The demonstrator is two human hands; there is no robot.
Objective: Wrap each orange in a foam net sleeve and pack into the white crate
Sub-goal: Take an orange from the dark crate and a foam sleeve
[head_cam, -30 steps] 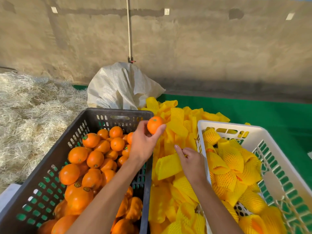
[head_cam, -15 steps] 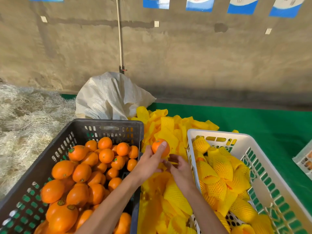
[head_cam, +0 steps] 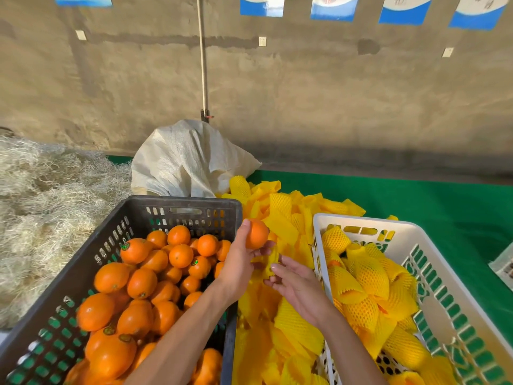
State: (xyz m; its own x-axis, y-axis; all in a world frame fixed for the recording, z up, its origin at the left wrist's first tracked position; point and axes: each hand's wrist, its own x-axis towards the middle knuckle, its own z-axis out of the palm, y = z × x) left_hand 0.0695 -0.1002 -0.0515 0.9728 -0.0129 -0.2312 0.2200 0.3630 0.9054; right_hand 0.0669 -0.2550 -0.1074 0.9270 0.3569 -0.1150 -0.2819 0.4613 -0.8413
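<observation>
Round orange fruit [head_cam: 256, 234] gripped in curled left-hand [head_cam: 240, 266] fingers above the heap of yellow foam net sleeves [head_cam: 280, 323] — right hand [head_cam: 298, 287] just below, fingers loosely spread, touching one crumpled yellow sleeve [head_cam: 270, 259] — between dark plastic crate [head_cam: 155, 207] and white plastic crate [head_cam: 416, 234].
</observation>
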